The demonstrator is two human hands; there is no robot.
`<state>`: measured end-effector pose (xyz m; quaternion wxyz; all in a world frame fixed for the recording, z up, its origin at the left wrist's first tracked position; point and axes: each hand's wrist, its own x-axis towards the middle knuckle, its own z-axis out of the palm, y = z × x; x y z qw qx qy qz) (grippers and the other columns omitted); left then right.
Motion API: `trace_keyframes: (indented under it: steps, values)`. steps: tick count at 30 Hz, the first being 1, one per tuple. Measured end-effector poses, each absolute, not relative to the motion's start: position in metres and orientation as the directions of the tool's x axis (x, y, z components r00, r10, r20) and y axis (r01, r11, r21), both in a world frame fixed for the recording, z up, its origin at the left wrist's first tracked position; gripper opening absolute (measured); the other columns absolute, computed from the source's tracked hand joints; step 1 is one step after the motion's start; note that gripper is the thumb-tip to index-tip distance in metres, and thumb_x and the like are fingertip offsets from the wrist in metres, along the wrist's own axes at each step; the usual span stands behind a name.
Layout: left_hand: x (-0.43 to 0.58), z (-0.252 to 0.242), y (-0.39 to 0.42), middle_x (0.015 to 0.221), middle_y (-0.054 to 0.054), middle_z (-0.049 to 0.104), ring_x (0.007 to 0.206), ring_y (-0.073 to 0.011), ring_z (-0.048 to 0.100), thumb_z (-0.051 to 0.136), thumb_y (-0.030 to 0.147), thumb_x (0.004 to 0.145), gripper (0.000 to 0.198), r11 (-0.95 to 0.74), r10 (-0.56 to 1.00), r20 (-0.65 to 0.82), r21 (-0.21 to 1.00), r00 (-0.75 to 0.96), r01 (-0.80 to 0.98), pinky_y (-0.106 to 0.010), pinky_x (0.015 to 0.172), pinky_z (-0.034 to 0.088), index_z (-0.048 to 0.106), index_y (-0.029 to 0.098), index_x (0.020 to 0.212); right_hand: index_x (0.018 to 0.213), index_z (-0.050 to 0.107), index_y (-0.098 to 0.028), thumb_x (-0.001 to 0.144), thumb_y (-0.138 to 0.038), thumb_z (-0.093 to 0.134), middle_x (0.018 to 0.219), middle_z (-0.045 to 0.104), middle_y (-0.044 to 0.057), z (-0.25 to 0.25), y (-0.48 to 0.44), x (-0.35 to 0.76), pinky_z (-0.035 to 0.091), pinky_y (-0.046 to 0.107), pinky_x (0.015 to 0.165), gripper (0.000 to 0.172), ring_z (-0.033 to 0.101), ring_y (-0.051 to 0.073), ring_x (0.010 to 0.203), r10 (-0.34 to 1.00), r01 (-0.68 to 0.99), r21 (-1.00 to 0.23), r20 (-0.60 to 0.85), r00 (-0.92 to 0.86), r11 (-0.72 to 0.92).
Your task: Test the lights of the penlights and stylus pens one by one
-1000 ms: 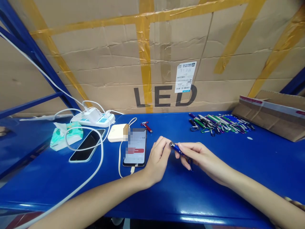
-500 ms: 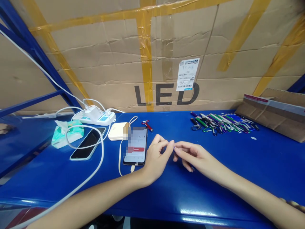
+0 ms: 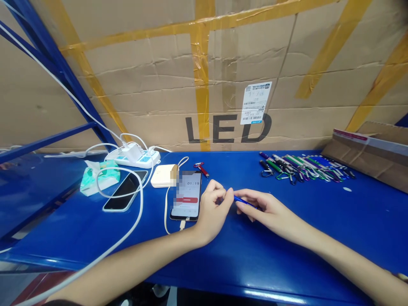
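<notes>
A slim blue pen-like item (image 3: 245,201) is held between my two hands above the blue table (image 3: 255,255). My left hand (image 3: 214,210) pinches its left end, fingers curled and thumb pressed on the tip. Thumb and fingers of my right hand (image 3: 261,207) are closed round the rest of it, which hides its right end. Just left of my left hand lies a lit phone (image 3: 188,195) with a cable plugged in. Beyond that hand is a small red item with a clip (image 3: 204,171).
Several coloured pen-like items with clips (image 3: 302,168) lie at the back right beside a brown paper bag (image 3: 369,148). Leftward are a cream power bank (image 3: 163,176), a dark-screened phone (image 3: 126,191), a tissue pack (image 3: 100,178), a power strip (image 3: 143,159) and a looping white cable (image 3: 127,235).
The blue item between my hands now shows clearly; earlier it was barely visible. My right fingers have drawn in around it. The whole view has shifted slightly, and the phone's timer has advanced.
</notes>
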<state>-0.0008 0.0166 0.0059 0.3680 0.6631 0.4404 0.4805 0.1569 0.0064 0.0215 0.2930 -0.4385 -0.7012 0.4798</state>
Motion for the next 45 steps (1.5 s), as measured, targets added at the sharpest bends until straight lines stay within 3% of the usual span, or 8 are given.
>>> trace_keyframes:
  steps: [8,14,19,25,33,38,42,45]
  values:
    - [-0.001,0.007,0.012,0.070,0.001,0.037,0.066,-0.0099,0.039,0.045,0.031,0.087,0.040,-0.349,0.933,0.326,0.922,0.150,0.169,-0.024,0.060,0.033,0.037,0.016,0.051,0.103,0.064,-0.017,0.084,-0.049,0.051,0.067,0.053,-0.001,0.024,0.007,0.157,0.037,0.022,0.055,0.039,0.042,0.010,0.057,0.870,0.397,-0.890,-0.001,-0.493,0.224]
    - [0.000,0.005,0.011,0.070,0.002,0.035,0.064,-0.0093,0.038,0.041,0.033,0.089,0.042,-0.269,0.951,0.242,0.954,0.191,0.133,-0.025,0.061,0.031,0.035,0.016,0.051,0.107,0.065,-0.018,0.085,-0.050,0.049,0.077,0.059,0.002,0.024,0.008,0.158,0.041,0.024,0.066,0.042,0.049,0.014,0.070,0.872,0.428,-0.868,0.011,-0.489,0.252]
    - [0.000,0.006,0.012,0.074,0.001,0.036,0.067,-0.0097,0.039,0.042,0.034,0.089,0.044,-0.228,0.966,0.210,0.967,0.152,0.114,-0.025,0.062,0.031,0.035,0.015,0.050,0.117,0.060,-0.016,0.088,-0.051,0.041,0.072,0.058,0.002,0.026,0.006,0.159,0.044,0.025,0.067,0.048,0.051,0.015,0.070,0.880,0.480,-0.841,-0.007,-0.474,0.252]
    - [0.000,0.008,0.011,0.077,0.000,0.038,0.070,-0.0102,0.041,0.042,0.035,0.089,0.043,-0.230,0.966,0.211,0.965,0.148,0.123,-0.024,0.061,0.032,0.039,0.015,0.051,0.122,0.055,-0.021,0.092,-0.048,0.036,0.101,0.064,0.004,0.023,0.008,0.164,0.046,0.028,0.079,0.045,0.058,0.017,0.081,0.854,0.509,-0.780,0.060,-0.517,0.363]
    - [0.000,0.006,0.013,0.077,-0.001,0.039,0.071,-0.0123,0.042,0.036,0.035,0.090,0.041,-0.229,0.964,0.208,0.965,0.163,0.128,-0.025,0.065,0.033,0.039,0.017,0.054,0.113,0.059,-0.022,0.094,-0.042,0.036,0.101,0.065,0.002,0.025,0.008,0.163,0.044,0.024,0.079,0.036,0.058,0.016,0.088,0.859,0.528,-0.745,0.117,-0.499,0.408]
    - [-0.002,0.003,0.009,0.080,-0.002,0.042,0.078,-0.0160,0.043,0.024,0.029,0.092,0.026,-0.326,0.944,0.318,0.941,0.088,0.092,-0.028,0.075,0.034,0.035,0.020,0.070,0.105,0.059,-0.019,0.094,-0.043,0.033,0.083,0.064,0.001,0.025,0.008,0.165,0.041,0.023,0.065,0.036,0.056,0.014,0.071,0.869,0.589,-0.700,0.091,-0.486,0.403]
    - [-0.003,0.002,0.005,0.096,-0.006,0.048,0.094,-0.0179,0.046,0.023,0.028,0.092,0.021,-0.442,0.884,0.435,0.897,0.172,0.004,-0.029,0.085,0.034,0.041,0.020,0.084,0.096,0.058,-0.018,0.094,-0.043,0.033,0.072,0.060,0.000,0.024,0.005,0.166,0.036,0.022,0.057,0.035,0.050,0.012,0.060,0.850,0.613,-0.661,0.071,-0.522,0.432]
    - [-0.003,0.004,0.004,0.103,-0.007,0.048,0.100,-0.0179,0.045,0.024,0.027,0.092,0.021,-0.467,0.859,0.440,0.883,0.262,0.046,-0.030,0.089,0.034,0.043,0.019,0.091,0.095,0.059,-0.018,0.094,-0.040,0.035,0.068,0.058,-0.001,0.023,0.005,0.166,0.034,0.022,0.055,0.032,0.048,0.011,0.056,0.828,0.614,-0.635,0.074,-0.556,0.469]
